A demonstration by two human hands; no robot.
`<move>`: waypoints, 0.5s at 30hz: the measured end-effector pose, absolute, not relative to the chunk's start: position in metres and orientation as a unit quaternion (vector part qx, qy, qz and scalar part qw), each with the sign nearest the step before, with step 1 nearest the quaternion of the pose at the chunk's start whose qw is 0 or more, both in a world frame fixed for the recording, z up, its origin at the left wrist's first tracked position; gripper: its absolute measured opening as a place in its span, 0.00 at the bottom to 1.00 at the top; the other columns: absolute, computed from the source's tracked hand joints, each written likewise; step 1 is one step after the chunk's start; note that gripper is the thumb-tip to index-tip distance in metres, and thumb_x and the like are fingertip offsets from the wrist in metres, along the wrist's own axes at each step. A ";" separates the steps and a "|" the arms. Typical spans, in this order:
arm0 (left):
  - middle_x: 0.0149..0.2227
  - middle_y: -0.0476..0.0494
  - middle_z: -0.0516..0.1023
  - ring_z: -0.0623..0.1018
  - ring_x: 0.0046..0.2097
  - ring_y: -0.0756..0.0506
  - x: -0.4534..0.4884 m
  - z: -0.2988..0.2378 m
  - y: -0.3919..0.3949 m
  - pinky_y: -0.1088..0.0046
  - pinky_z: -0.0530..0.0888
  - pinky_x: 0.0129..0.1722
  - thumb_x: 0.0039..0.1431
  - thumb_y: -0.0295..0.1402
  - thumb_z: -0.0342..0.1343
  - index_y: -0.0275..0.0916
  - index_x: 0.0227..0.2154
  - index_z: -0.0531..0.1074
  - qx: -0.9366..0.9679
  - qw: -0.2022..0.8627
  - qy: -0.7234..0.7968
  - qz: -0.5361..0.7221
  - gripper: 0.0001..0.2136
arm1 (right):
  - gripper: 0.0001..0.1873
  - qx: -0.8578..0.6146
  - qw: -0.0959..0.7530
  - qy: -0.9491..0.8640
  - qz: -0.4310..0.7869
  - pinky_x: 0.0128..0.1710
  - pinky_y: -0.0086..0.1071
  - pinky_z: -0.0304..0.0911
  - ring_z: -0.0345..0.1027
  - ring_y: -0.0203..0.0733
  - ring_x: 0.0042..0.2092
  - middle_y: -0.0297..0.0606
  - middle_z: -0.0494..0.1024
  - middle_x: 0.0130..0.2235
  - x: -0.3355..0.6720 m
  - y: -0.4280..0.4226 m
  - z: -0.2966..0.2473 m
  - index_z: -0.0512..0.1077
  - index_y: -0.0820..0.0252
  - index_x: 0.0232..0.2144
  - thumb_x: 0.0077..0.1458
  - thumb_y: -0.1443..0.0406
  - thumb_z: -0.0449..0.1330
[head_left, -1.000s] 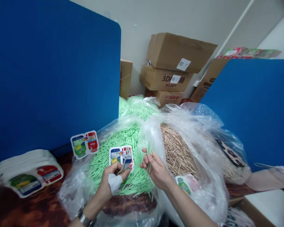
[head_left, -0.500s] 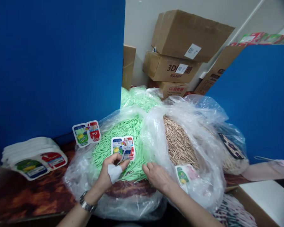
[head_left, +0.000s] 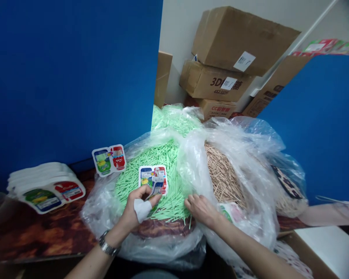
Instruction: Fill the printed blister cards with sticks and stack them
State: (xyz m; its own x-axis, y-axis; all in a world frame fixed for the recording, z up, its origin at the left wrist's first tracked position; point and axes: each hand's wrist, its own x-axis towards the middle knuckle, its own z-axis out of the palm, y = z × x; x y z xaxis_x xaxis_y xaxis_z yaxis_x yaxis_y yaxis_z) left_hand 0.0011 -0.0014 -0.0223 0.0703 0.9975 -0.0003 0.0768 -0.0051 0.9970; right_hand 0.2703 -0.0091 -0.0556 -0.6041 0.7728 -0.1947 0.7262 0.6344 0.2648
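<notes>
A heap of thin green sticks [head_left: 159, 153] lies in a clear plastic bag in front of me. My left hand [head_left: 138, 203], with a white wrap round the base of its thumb, is closed at the near left of the heap. A small shiny piece shows between its thumb and fingers; I cannot make out what it is. Just beyond it is a white-rimmed printed card [head_left: 145, 180] over the sticks. My right hand [head_left: 202, 209] has its fingers bunched at the heap's right edge, beside the plastic, on some green sticks. One stick dangles below those fingers.
A similar printed card [head_left: 109, 159] lies at the bag's left edge. White printed trays [head_left: 46, 190] are stacked further left. Brown sticks [head_left: 223, 174] fill another bag [head_left: 253, 159] on the right. Cardboard boxes [head_left: 221, 81] stand behind; an open box [head_left: 305, 252] is at the lower right.
The view has shifted slightly, so the scene sits a little further right. My right hand has stayed at the heap's right edge, and a stick now hangs under it. My left hand keeps its grip.
</notes>
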 end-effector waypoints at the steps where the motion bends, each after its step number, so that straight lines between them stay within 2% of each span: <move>1: 0.19 0.57 0.57 0.59 0.22 0.53 0.001 -0.021 -0.001 0.77 0.58 0.23 0.48 0.39 0.62 0.40 0.18 0.58 0.538 0.493 0.502 0.464 0.17 | 0.07 0.430 0.147 0.888 0.074 0.27 0.34 0.59 0.67 0.45 0.35 0.39 0.71 0.34 0.272 -0.008 -0.052 0.65 0.58 0.34 0.59 0.74 0.52; 4: 0.19 0.57 0.57 0.58 0.22 0.53 0.002 -0.019 0.000 0.77 0.57 0.23 0.48 0.38 0.61 0.40 0.18 0.58 0.544 0.488 0.504 0.460 0.16 | 0.07 0.466 0.143 0.871 0.065 0.27 0.33 0.58 0.67 0.45 0.39 0.41 0.71 0.38 0.275 -0.004 -0.040 0.66 0.59 0.33 0.59 0.74 0.52; 6: 0.19 0.57 0.57 0.59 0.22 0.53 0.002 -0.018 -0.001 0.77 0.58 0.23 0.49 0.38 0.61 0.40 0.18 0.59 0.547 0.488 0.502 0.459 0.16 | 0.07 0.470 0.148 0.869 0.052 0.28 0.32 0.57 0.67 0.44 0.39 0.40 0.72 0.37 0.274 -0.004 -0.036 0.66 0.59 0.34 0.59 0.74 0.52; 11: 0.20 0.56 0.60 0.61 0.23 0.52 0.004 -0.015 -0.002 0.76 0.60 0.25 0.50 0.36 0.61 0.40 0.19 0.60 0.553 0.486 0.496 0.460 0.14 | 0.05 0.351 0.158 0.922 0.046 0.23 0.32 0.51 0.66 0.41 0.31 0.36 0.72 0.32 0.272 -0.018 -0.044 0.65 0.58 0.36 0.60 0.71 0.51; 15: 0.19 0.56 0.59 0.60 0.23 0.52 0.006 -0.010 -0.004 0.76 0.60 0.25 0.49 0.35 0.61 0.40 0.18 0.59 0.553 0.484 0.496 0.462 0.15 | 0.03 0.283 0.163 0.943 0.066 0.23 0.30 0.50 0.65 0.41 0.30 0.37 0.72 0.31 0.270 -0.025 -0.056 0.64 0.58 0.39 0.61 0.68 0.51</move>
State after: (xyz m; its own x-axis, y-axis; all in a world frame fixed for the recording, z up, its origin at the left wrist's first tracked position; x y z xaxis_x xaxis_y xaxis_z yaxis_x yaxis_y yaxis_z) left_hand 0.0059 -0.0039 -0.0103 0.0810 0.9962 0.0303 0.1028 -0.0386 0.9940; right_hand 0.2700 -0.0254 -0.0561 -0.7865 0.5551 -0.2707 0.5121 0.8312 0.2168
